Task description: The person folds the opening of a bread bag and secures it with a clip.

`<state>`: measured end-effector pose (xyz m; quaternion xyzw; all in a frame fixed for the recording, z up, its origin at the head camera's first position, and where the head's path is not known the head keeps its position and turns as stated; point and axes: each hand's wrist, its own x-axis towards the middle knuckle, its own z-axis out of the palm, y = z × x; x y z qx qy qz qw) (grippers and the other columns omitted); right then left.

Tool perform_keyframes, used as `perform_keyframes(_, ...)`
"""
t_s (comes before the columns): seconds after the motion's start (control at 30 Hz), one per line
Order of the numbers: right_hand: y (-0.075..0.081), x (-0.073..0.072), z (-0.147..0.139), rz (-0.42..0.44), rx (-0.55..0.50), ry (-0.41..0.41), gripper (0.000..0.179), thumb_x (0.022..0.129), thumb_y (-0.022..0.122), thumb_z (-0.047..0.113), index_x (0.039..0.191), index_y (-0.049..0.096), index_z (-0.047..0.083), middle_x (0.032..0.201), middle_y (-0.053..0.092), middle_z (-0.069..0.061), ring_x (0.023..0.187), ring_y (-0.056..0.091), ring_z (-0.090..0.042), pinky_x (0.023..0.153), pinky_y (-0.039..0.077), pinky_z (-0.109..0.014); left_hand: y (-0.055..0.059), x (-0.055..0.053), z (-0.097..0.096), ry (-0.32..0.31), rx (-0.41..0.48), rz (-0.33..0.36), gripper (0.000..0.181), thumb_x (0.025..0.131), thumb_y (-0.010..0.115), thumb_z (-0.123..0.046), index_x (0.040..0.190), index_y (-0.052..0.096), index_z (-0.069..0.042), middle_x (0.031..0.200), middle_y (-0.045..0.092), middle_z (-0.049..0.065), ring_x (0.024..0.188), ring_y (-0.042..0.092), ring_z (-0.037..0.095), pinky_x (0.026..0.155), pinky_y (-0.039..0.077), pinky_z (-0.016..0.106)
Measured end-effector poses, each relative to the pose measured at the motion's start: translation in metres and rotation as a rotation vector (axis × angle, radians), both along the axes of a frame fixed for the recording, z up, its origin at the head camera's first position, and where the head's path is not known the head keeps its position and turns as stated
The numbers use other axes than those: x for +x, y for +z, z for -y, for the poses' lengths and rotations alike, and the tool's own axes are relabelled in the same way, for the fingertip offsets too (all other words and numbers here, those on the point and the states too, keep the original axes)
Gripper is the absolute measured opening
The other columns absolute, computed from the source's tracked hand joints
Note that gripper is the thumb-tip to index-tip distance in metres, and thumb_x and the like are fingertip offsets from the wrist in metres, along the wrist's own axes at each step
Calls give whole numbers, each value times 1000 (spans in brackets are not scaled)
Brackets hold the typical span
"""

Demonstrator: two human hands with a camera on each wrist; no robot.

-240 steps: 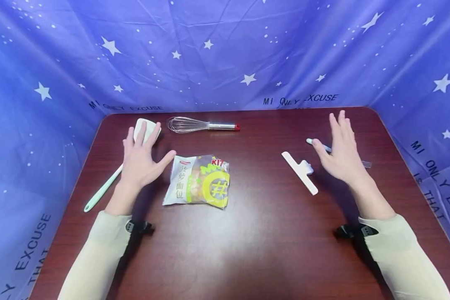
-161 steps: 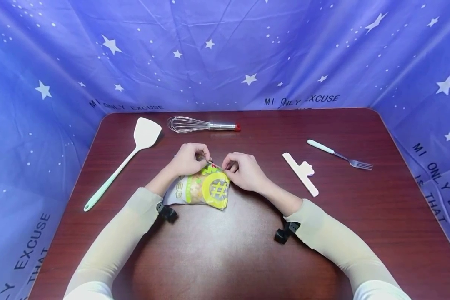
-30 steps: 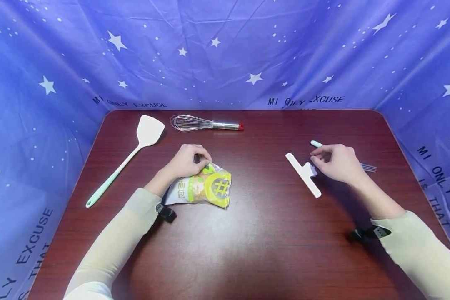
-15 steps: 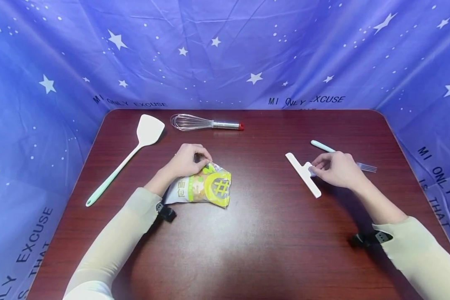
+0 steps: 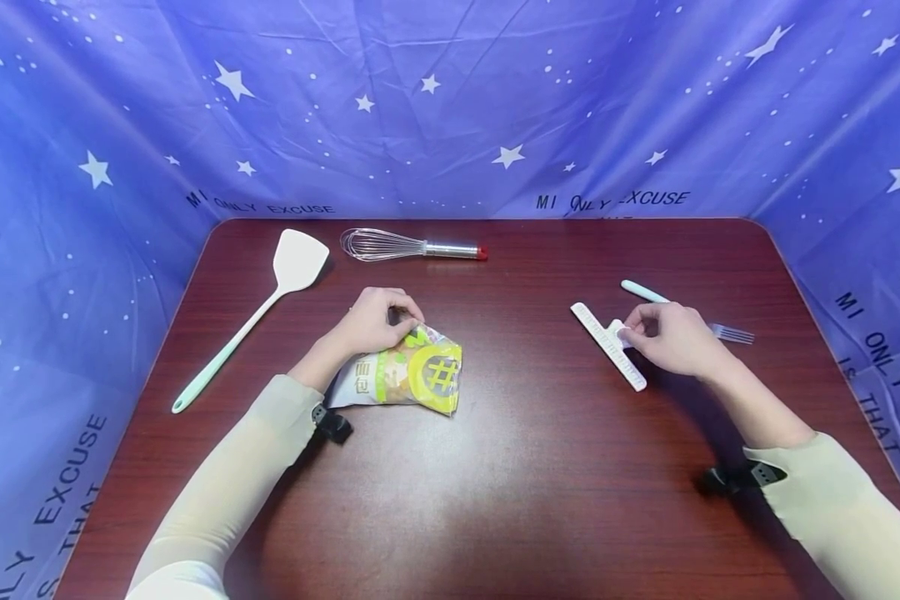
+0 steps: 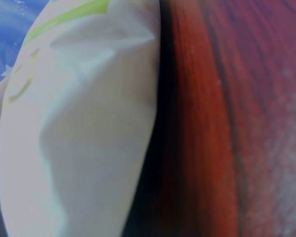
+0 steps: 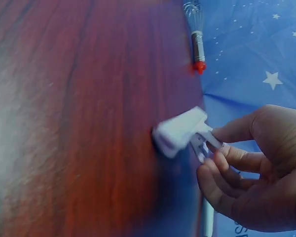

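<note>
In the head view my left hand (image 5: 375, 319) pinches the upper edge of a bread bag (image 5: 397, 379), a grey and yellow-green plastic pack lying on the table. The bag's pale side (image 6: 93, 128) fills much of the left wrist view, and the fingers are hidden there. On the right, my right hand (image 5: 671, 337) pinches the handle tabs of a white bag clip (image 5: 607, 343). The right wrist view shows the clip (image 7: 180, 131) tilted, thumb and fingers on its two tabs. A fork (image 5: 733, 334) lies partly hidden behind the right hand.
A whisk (image 5: 420, 247) with a red-tipped handle lies at the table's back edge. To the left lies a white spatula (image 5: 300, 260) with a pale green handle. The dark red-brown table (image 5: 495, 500) is bordered by a blue star-patterned curtain (image 5: 450, 125).
Both hands first hovered apart, then worked together on the bag's edge. The right hand then went to the clip, took its tabs and turned it, so its ridged side shows. The left hand stayed on the bag.
</note>
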<state>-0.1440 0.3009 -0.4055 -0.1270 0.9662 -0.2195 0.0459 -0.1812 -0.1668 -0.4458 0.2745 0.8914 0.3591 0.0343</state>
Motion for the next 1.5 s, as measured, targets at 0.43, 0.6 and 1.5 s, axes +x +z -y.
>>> perform_keyframes(0.43, 22, -13, 18, -31, -59, -63, 17, 97, 74, 27, 87, 71, 14, 85, 78, -6, 78, 64, -18, 71, 42, -34, -1, -1, 0, 0, -8, 3, 12, 92, 74, -8, 92, 83, -15, 88, 75, -1, 77, 60, 15, 74, 48, 29)
perform_keyframes(0.6, 28, -18, 28, -52, -98, -64, 16, 96, 76, 29, 89, 73, 15, 81, 76, -2, 75, 64, -11, 71, 41, -29, -1, -1, 0, -1, -2, 3, 12, 92, 74, -7, 92, 83, -15, 88, 75, -1, 77, 60, 15, 74, 48, 29)
perform_keyframes(1.5, 30, -27, 97, 104, -457, -14, 27, 96, 77, 16, 120, 77, 2, 97, 76, -15, 77, 64, 0, 66, 49, -15, 0, 0, 0, 4, -1, 11, 12, 92, 74, -8, 92, 83, -17, 87, 75, -1, 78, 60, 16, 75, 48, 30)
